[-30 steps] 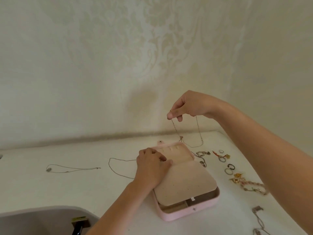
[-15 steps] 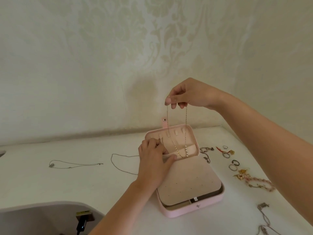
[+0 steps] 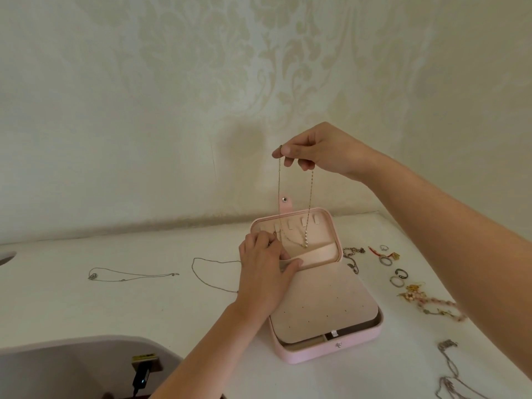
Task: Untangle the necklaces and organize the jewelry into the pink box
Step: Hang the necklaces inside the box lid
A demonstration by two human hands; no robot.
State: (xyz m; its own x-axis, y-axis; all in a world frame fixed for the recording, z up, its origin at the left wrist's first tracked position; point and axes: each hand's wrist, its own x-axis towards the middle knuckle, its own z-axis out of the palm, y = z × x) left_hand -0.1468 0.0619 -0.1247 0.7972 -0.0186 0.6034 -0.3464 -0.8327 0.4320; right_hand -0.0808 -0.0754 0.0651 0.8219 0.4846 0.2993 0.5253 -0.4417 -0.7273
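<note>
Pink box (image 3: 316,354): open on the white table (image 3: 86,306), lid upright.
Gold necklace (image 3: 311,194): hangs in two strands, its pearl end against the lid lining.
Right hand (image 3: 322,149): raised above the lid, pinches the necklace top.
Left hand (image 3: 263,275): fingers curled at the lid's left side, thumb on the pocket edge; whether it holds anything is unclear.
Silver chain (image 3: 129,275): lies left of the box.
Rings (image 3: 398,276): lie right of the box.
</note>
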